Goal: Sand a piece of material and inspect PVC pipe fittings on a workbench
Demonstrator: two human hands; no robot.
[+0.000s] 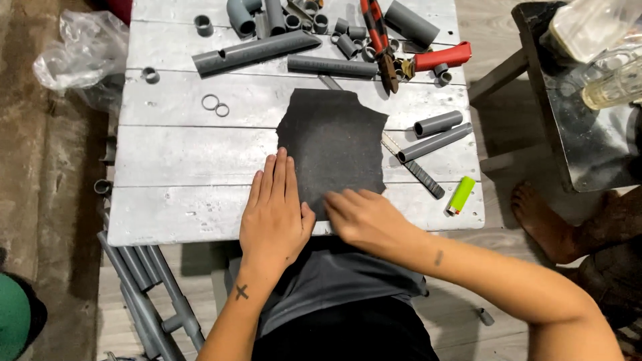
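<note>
Sandpaper (332, 148), a dark ragged sheet, lies flat on the grey plank tabletop (180, 160), its long axis running from 12 to 6 o'clock toward the person. Both hands meet it at its near edge. The left hand (275, 215) lies flat and spread, fingers pointing to 12, pressing the sheet's 7 o'clock corner. The right hand (364, 215), blurred, covers the 5 o'clock corner, fingers loosely curled and holding nothing that I can make out.

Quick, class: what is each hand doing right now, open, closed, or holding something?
Left hand: open, lying flat, palm down, fingers at the left edge of the dark sheet.
Right hand: open, fingers resting on the sheet's lower edge, gripping nothing.
</note>
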